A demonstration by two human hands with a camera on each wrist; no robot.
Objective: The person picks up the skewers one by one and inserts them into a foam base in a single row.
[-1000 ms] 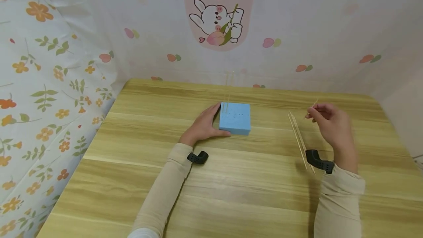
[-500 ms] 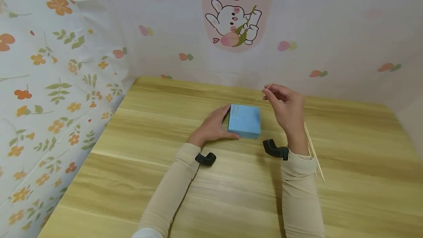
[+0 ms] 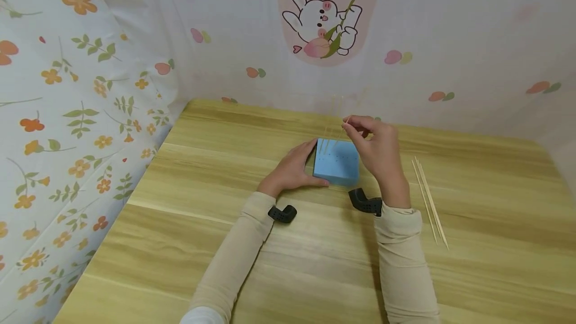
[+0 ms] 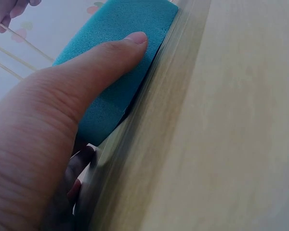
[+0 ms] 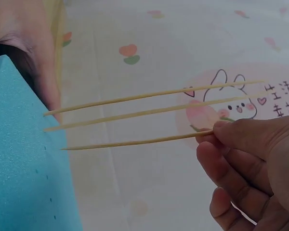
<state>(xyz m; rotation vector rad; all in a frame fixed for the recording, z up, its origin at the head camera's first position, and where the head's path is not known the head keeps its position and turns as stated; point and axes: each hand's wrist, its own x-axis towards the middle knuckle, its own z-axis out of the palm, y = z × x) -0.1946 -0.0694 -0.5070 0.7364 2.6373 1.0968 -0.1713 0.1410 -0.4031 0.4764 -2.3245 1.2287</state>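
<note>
A blue foam block [image 3: 338,170] with rows of small holes in its top lies on the table. My left hand [image 3: 293,168] holds it from the left, thumb [image 4: 111,55] along the near side and fingers around the far left side. Two bamboo skewers [image 5: 149,95] stand upright in the block near its left edge. My right hand [image 3: 380,151] pinches a third bamboo skewer [image 5: 139,142] between thumb and fingertips, above the block's back right part. Its pointed lower end is at the block's top beside the standing ones; whether it sits in a hole, I cannot tell.
Several loose skewers [image 3: 429,201] lie on the wooden table [image 3: 306,264] to the right of my right forearm. A white printed cloth [image 3: 225,29] hangs behind the table, and a flowered cloth [image 3: 90,114] hangs at the left.
My right hand has carried its skewer leftward from beside the loose skewers to over the block, bringing it nearly upright. My left hand keeps its hold on the block.
</note>
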